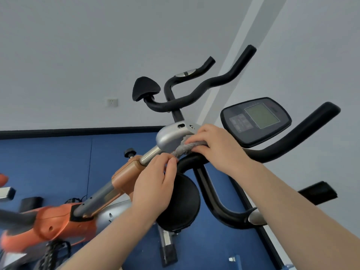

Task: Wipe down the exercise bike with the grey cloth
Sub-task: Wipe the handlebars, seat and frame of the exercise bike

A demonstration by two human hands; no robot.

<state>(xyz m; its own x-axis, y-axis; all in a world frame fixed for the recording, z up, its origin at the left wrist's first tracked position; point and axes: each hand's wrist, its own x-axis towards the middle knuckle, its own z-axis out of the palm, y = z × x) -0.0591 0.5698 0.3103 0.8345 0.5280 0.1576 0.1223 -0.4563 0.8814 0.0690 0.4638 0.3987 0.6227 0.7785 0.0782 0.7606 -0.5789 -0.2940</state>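
Observation:
An orange and silver exercise bike (124, 176) fills the middle of the view, with black handlebars (276, 151) and a dark console (255, 121) at the right. The grey cloth (185, 148) is twisted into a band around the silver stem housing (170, 137), just under the handlebar clamp. My right hand (212, 145) grips the cloth's upper end against the housing. My left hand (155, 184) pinches its lower end beside the chrome post (150, 154). Most of the cloth is hidden under my fingers.
A black elbow pad (181, 203) sits below my left hand, another pad (145, 90) farther back. The lower handlebar loop (218, 203) curves near my right forearm. Blue floor mats (58, 162) meet a grey wall with a socket (112, 102). A black adjustment knob (130, 152) sticks up left.

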